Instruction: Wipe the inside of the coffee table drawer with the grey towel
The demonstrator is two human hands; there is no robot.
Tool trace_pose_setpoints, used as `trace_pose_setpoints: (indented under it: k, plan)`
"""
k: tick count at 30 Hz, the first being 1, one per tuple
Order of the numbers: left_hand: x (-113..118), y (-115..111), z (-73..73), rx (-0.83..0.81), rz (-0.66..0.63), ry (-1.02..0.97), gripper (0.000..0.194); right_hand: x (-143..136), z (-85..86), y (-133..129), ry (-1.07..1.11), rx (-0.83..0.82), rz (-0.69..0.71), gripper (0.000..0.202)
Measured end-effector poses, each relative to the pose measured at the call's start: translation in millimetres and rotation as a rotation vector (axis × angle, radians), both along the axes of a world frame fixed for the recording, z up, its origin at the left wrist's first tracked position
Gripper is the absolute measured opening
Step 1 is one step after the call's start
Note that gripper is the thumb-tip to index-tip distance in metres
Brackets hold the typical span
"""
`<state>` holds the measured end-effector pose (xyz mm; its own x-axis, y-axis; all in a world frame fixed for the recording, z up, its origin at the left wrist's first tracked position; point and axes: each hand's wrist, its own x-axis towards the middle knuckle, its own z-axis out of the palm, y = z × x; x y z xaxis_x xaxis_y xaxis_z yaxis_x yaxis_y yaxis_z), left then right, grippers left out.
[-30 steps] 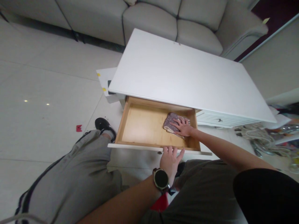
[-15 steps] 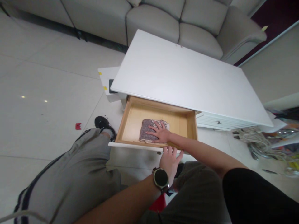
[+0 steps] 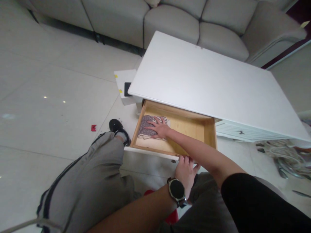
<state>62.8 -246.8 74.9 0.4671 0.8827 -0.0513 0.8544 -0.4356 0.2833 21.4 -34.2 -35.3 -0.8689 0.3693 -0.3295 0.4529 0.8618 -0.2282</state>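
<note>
A folded, grey-patterned cloth (image 3: 146, 127) lies inside a pulled-out wooden drawer (image 3: 204, 133), up against its left side. My right hand (image 3: 160, 128) rests flat on top of the cloth with its fingers spread. Part of the cloth is covered by that hand. On the drawer's front edge, right of the small dark knob (image 3: 173, 161), my left hand (image 3: 186, 172) has its fingers hooked over the rim. A round watch is on the left wrist, and the left thumb is only partly visible.
The drawer belongs to a white coffee table (image 3: 213, 81), with a grey sofa (image 3: 170, 22) behind it. A white box (image 3: 125, 77) stands at the table's left end. Cables (image 3: 284, 153) lie on the floor at right, and a red scrap (image 3: 93, 128) at left.
The cloth has slid left across the drawer bottom under my right hand. My left hand keeps its hold on the drawer front. The whole view has shifted a little.
</note>
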Motion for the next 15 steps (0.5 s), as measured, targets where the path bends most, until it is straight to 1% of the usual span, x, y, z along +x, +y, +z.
trace_pose_setpoints:
  k: [2, 4, 6, 7, 9, 11, 13, 14, 15]
  plan:
    - [0, 0, -1.1, 0.006, -0.01, 0.013, 0.034, -4, 0.5, 14, 0.012, 0.036, -0.073, 0.077]
    - [0, 0, -2.8, -0.001, -0.015, 0.02, 0.033, -9, 1.4, 23, 0.026, 0.07, -0.209, 0.077]
    - [0, 0, -4.3, -0.012, -0.025, 0.018, 0.032, -13, 3.0, 25, 0.036, 0.092, -0.327, 0.079]
    - [1, 0, -4.7, -0.016, -0.027, 0.018, 0.032, -14, 4.1, 24, 0.035, 0.096, -0.354, 0.079]
    - [1, 0, -4.6, -0.022, -0.023, 0.014, 0.032, -13, 6.6, 19, 0.023, 0.089, -0.336, 0.081]
    - [1, 0, -3.7, -0.03, -0.017, 0.0, 0.032, -4, 9.5, 13, 0.006, 0.076, -0.256, 0.082]
    - [1, 0, -3.0, -0.033, -0.007, -0.015, 0.035, 17, 12.2, 11, -0.015, 0.076, -0.197, 0.081]
    - [2, 0, -3.0, -0.029, -0.002, -0.017, 0.037, 31, 13.6, 12, -0.029, 0.088, -0.202, 0.08]
    - [2, 0, -3.2, -0.023, 0.004, -0.014, 0.039, 49, 14.9, 13, -0.046, 0.11, -0.237, 0.079]
